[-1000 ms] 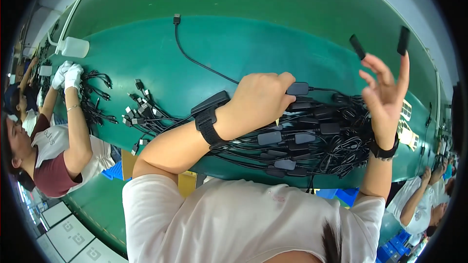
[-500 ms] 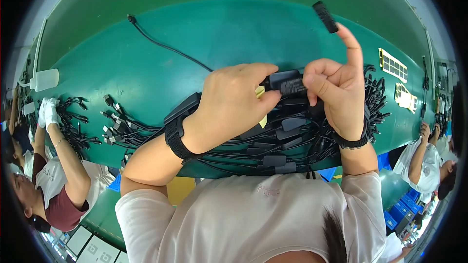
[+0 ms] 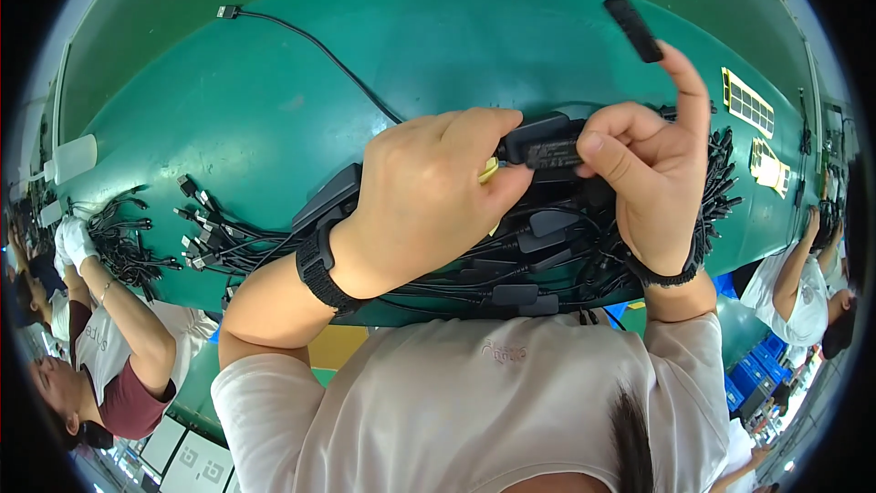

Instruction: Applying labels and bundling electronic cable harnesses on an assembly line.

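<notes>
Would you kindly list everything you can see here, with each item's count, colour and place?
Broad work table: one, green, across the middle.
Flat plastic cable box: one, black, in the left hand.
Thin rectangular label: one, black, in the right hand.
Fingertip label strip: one, black, on a raised right finger.
Yellow slip: at least one, yellow, by the left thumb.
Cable heap: many cables, black, before the person.
Plastic bottle: one, whitish, left edge.
Label sheets: two, pale with yellow, right.
Plastic crates: several, blue, lower right.
Co-workers: several, mostly pale tops, both sides.
Wrist straps: two, black, one per wrist.
Left hand, right hand: two, bare, centre.
</notes>
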Action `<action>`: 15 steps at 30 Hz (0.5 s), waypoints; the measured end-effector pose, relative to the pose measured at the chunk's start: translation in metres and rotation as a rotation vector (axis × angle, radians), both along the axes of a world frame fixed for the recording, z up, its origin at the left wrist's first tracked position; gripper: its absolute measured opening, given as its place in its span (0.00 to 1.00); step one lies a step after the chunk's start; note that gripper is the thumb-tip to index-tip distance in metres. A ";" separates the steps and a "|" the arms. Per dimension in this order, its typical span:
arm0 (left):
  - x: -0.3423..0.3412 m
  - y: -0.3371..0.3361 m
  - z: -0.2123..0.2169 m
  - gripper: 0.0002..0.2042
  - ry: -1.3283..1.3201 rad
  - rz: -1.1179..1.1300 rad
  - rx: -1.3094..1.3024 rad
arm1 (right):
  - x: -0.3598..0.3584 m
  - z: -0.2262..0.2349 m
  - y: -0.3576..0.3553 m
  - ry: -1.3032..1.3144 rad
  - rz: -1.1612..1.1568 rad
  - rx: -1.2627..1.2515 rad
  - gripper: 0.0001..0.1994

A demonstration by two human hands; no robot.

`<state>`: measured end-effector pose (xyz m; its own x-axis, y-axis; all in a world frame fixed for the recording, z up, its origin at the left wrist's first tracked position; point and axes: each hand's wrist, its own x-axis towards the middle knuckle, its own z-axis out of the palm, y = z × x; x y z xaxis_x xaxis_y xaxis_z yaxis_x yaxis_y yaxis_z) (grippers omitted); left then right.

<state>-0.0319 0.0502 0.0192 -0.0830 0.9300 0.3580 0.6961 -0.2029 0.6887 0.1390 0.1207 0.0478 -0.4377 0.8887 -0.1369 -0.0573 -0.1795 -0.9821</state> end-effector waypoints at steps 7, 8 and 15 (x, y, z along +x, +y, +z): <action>0.003 -0.001 -0.001 0.15 0.029 0.010 0.016 | 0.001 -0.003 -0.001 -0.022 0.019 0.137 0.41; 0.003 -0.001 -0.001 0.15 0.029 0.008 0.016 | 0.001 -0.004 -0.001 -0.014 0.002 0.184 0.41; 0.005 -0.001 -0.002 0.15 0.031 0.012 0.022 | -0.001 -0.002 -0.004 -0.009 -0.024 0.181 0.40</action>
